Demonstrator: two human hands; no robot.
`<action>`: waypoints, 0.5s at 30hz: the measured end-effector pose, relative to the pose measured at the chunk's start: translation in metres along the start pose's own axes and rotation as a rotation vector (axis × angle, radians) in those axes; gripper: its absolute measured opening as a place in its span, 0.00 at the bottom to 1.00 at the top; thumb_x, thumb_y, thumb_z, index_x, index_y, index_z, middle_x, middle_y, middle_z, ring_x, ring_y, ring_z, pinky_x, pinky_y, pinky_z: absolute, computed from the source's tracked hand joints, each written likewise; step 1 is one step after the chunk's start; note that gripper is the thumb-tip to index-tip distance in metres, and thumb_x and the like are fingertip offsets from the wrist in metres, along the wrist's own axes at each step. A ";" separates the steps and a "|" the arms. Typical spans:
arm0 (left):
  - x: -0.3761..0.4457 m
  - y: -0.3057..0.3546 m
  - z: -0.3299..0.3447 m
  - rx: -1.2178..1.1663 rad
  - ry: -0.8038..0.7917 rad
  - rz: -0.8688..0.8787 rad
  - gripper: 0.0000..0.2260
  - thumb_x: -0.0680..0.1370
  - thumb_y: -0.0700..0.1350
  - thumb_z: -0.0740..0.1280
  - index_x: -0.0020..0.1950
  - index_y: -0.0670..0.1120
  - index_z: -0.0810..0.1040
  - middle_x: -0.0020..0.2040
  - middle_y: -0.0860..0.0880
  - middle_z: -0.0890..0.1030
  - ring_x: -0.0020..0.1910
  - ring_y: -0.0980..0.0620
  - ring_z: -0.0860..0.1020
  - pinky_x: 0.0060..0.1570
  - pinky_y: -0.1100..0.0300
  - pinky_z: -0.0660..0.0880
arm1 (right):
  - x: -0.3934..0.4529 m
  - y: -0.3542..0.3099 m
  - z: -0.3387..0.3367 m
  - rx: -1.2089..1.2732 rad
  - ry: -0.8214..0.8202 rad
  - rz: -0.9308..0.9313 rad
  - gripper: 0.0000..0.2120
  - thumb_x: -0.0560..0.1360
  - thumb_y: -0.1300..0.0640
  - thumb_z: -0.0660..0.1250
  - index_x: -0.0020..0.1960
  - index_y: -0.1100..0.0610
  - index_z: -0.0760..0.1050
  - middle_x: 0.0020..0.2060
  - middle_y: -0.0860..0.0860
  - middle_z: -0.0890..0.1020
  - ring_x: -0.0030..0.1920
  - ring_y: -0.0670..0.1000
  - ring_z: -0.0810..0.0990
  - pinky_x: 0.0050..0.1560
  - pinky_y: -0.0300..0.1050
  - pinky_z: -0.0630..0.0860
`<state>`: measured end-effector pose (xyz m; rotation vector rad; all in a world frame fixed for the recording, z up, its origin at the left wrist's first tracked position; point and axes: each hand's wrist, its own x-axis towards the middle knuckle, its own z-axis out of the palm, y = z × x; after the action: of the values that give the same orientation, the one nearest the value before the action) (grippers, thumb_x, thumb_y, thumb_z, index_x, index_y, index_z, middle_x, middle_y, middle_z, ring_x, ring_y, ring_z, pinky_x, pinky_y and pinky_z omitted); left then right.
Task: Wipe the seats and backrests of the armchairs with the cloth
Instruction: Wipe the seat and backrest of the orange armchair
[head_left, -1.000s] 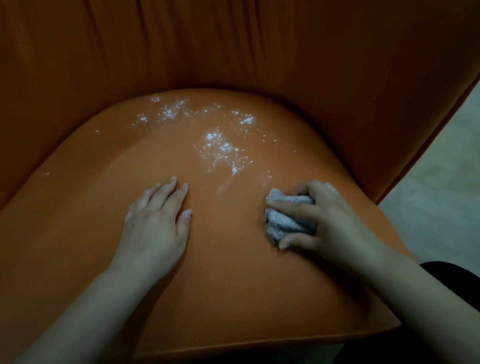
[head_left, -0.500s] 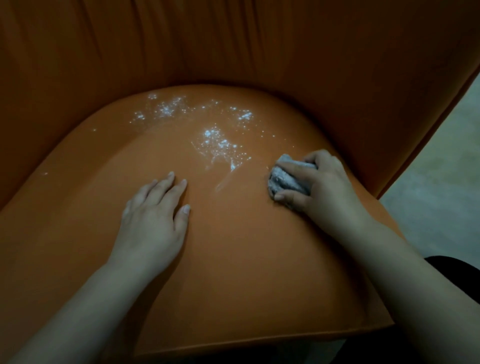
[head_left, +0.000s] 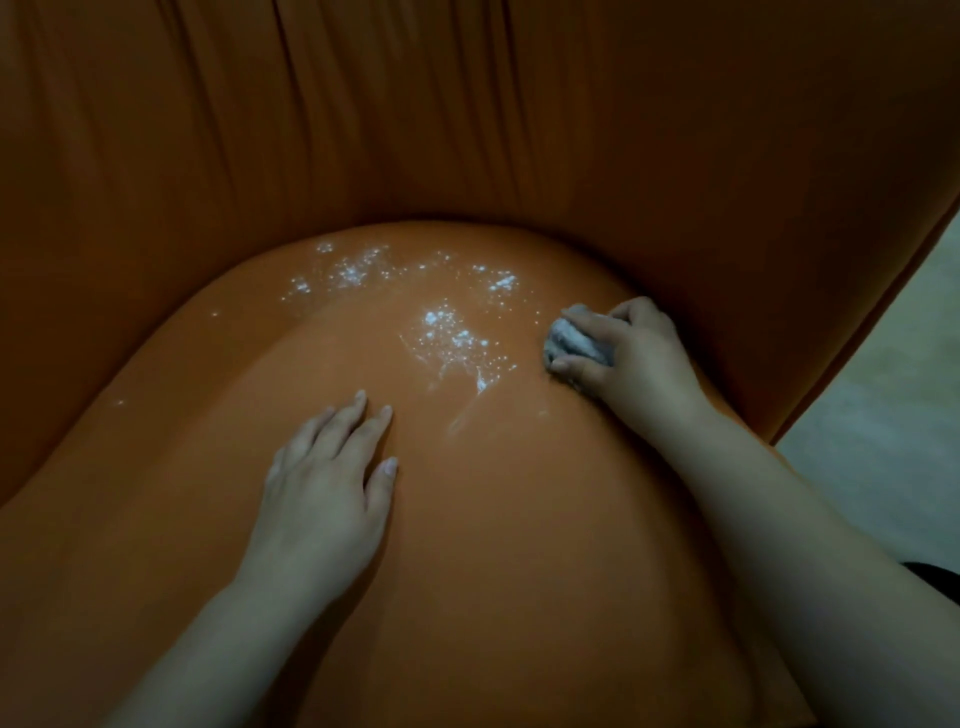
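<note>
An orange armchair fills the view, its rounded seat (head_left: 493, 519) below and its pleated backrest (head_left: 467, 130) above. White powder (head_left: 447, 332) is scattered over the rear middle of the seat, with a smeared streak at its near edge. My right hand (head_left: 634, 358) grips a balled grey cloth (head_left: 574, 340) and holds it on the seat at the right rear, just right of the powder and close to the backrest. My left hand (head_left: 327, 493) rests flat on the seat, fingers straight, in front of the powder.
A pale floor (head_left: 893, 441) shows past the chair's right side. A dark piece of clothing (head_left: 940, 582) is at the right edge.
My right hand has slid the cloth away from me along the right side of the seat, toward the backrest. My left hand has stayed in place on the seat.
</note>
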<state>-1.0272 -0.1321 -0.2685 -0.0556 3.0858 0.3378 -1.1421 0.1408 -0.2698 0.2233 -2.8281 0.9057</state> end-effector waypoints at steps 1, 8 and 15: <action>0.000 0.000 0.000 0.000 -0.001 0.000 0.24 0.80 0.56 0.52 0.77 0.56 0.60 0.77 0.56 0.57 0.76 0.52 0.54 0.73 0.48 0.56 | 0.003 -0.002 0.001 0.002 0.015 0.025 0.27 0.69 0.41 0.72 0.67 0.43 0.73 0.52 0.48 0.67 0.57 0.52 0.67 0.60 0.45 0.66; 0.013 -0.003 -0.004 0.026 -0.001 -0.007 0.24 0.80 0.57 0.52 0.77 0.57 0.59 0.78 0.56 0.56 0.76 0.52 0.53 0.73 0.49 0.55 | 0.014 -0.007 0.010 -0.033 -0.066 -0.089 0.27 0.69 0.39 0.70 0.67 0.41 0.71 0.53 0.48 0.67 0.56 0.51 0.65 0.59 0.44 0.64; 0.032 -0.008 -0.006 0.047 -0.009 -0.049 0.25 0.80 0.58 0.51 0.77 0.57 0.56 0.78 0.56 0.54 0.76 0.52 0.52 0.74 0.47 0.55 | 0.011 -0.024 0.021 -0.134 -0.164 -0.278 0.27 0.70 0.36 0.65 0.68 0.41 0.70 0.54 0.50 0.68 0.56 0.53 0.65 0.57 0.49 0.66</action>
<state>-1.0590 -0.1427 -0.2653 -0.1277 3.0755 0.2625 -1.1506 0.1084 -0.2710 0.6816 -2.8888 0.6637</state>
